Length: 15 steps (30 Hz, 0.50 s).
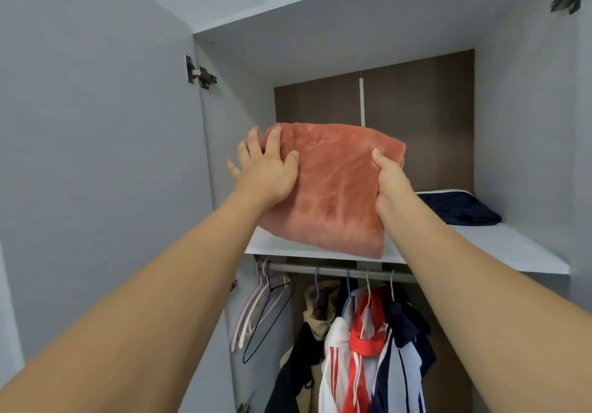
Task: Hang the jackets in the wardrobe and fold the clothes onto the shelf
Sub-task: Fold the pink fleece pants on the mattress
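A folded salmon-pink fleece garment [336,185] is held up at the front left of the white wardrobe shelf [499,246], its lower edge over the shelf's front lip. My left hand [266,172] lies flat on its left side with fingers spread. My right hand [389,185] grips its right edge, thumb on top. A folded navy garment [461,207] lies at the shelf's back right. Below the shelf, several jackets [368,348] hang on the rail [339,270].
Several bare hangers [266,310] hang at the rail's left end. The open grey door [96,156] stands on the left, its hinge [200,74] near the top. The wardrobe's right wall [528,124] bounds the shelf; bare shelf surface lies between the two garments.
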Each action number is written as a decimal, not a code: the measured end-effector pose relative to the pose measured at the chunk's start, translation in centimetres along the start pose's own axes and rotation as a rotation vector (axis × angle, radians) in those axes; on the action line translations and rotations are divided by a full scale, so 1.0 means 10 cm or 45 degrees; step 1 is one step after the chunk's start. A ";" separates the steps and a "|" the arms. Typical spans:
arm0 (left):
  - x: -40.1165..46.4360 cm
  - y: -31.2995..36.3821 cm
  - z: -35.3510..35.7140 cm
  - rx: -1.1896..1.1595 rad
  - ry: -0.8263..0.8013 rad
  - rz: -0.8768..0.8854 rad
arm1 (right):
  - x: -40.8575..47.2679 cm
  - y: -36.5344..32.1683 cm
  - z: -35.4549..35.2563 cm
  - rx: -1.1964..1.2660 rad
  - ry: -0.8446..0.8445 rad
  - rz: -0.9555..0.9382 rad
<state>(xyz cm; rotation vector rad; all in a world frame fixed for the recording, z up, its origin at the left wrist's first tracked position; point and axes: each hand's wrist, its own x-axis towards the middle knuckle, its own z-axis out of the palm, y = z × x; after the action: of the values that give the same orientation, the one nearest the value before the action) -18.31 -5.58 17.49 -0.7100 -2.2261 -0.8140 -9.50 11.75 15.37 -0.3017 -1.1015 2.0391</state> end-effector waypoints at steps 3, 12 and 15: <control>0.44 -0.18 0.12 0.027 -0.072 -0.023 | 0.41 0.06 0.36 0.019 -0.018 0.002; 1.54 -1.05 0.92 0.190 -0.328 0.018 | 1.63 0.99 1.08 -0.115 0.082 0.165; 1.74 -1.38 1.38 0.227 -0.500 0.065 | 1.92 1.47 1.06 -0.288 0.115 0.190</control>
<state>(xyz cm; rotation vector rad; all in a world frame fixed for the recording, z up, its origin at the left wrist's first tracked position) -43.96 -0.49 17.09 -0.8952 -2.5761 -0.4707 -35.63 14.78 12.93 -0.6008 -1.2882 2.0089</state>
